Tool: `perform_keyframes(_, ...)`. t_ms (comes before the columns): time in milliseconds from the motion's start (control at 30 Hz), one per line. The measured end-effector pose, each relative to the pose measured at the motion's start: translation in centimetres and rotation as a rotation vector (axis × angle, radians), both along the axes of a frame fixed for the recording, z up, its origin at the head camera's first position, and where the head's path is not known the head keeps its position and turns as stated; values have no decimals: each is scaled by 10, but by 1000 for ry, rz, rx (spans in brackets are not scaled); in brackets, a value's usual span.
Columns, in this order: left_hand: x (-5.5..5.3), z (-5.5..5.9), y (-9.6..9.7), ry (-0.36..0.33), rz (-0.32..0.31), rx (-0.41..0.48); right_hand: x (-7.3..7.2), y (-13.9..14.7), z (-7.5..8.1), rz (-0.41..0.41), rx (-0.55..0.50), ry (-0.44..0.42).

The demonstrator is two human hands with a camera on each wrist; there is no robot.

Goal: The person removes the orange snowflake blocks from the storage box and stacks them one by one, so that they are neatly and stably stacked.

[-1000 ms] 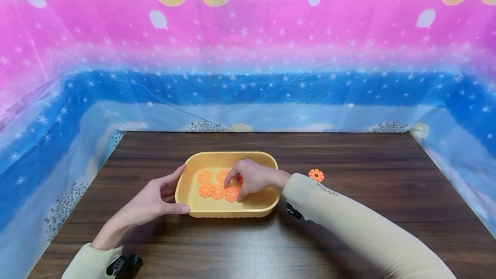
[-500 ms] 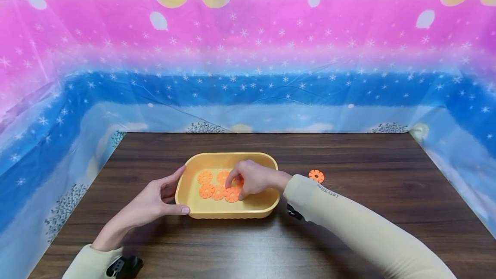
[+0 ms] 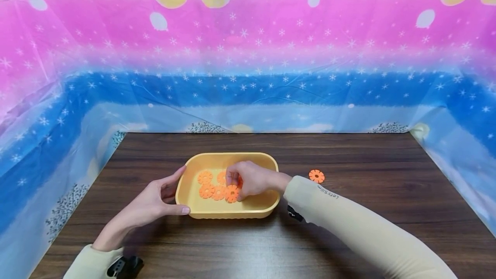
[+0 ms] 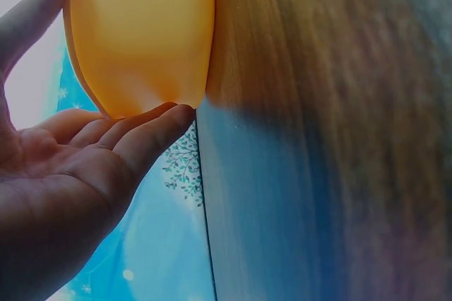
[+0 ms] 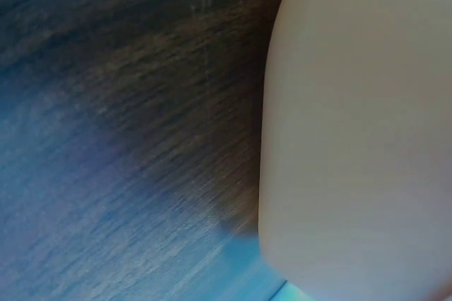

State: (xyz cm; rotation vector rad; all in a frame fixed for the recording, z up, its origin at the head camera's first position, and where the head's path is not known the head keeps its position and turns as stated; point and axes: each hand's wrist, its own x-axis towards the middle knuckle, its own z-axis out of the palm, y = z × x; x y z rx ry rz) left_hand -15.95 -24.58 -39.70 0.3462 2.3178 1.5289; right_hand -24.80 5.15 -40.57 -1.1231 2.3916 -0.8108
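Observation:
A yellow oblong plastic tub (image 3: pixel 232 215) stands on the table. My left hand (image 3: pixel 149 199) holds its left end, thumb at the near corner and fingers along the far side; the left wrist view shows the fingers against the tub's wall (image 4: pixel 141 32). Inside lie several orange notched discs (image 3: pixel 206 191), like snowflake building pieces. Reaching in over the right rim, my right hand (image 3: pixel 252 178) pinches one orange disc (image 3: pixel 232 193) between thumb and fingers, and covers part of the discs behind. In the right wrist view the tub's outer wall (image 5: pixel 360 131) hides that hand's fingers.
One more orange disc (image 3: pixel 316 176) lies on the dark wooden table (image 3: pixel 360 154) right of the tub, just beyond the right sleeve (image 3: pixel 341 210). A patterned pink and blue cloth (image 3: pixel 248 85) encloses the back and sides of the table.
My right fingers have drawn in closer to the thumb, and the disc at them looks slightly turned. The left hand and the tub stay in place.

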Motion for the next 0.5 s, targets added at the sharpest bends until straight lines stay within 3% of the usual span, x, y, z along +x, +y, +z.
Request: perform_keyframes(500,0,-1,0,-1,-2,5,3,1,3,-14,1,-79)
